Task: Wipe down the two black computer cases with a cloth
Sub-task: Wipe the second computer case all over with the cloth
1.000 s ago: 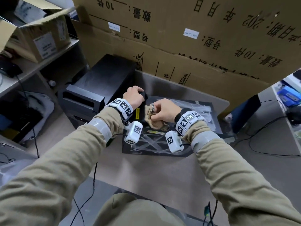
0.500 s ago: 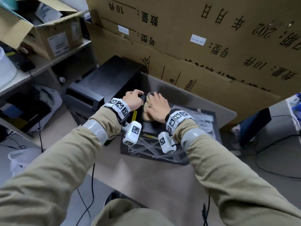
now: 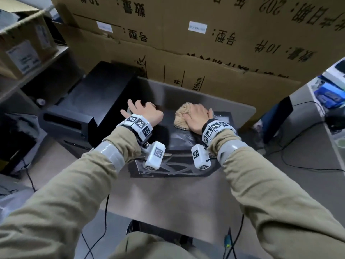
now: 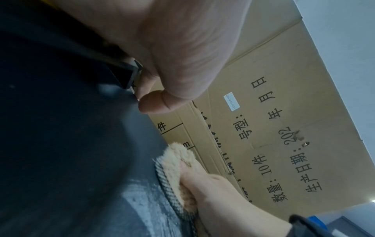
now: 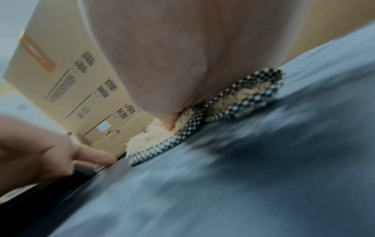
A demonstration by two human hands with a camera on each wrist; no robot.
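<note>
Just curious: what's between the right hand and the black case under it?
A fluffy beige cloth, pressed under the right hand onto the case top; the right wrist view shows it.

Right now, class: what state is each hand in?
Left hand: open, resting on a corner of the black computer case.
Right hand: open, pressing the fluffy beige cloth.
</note>
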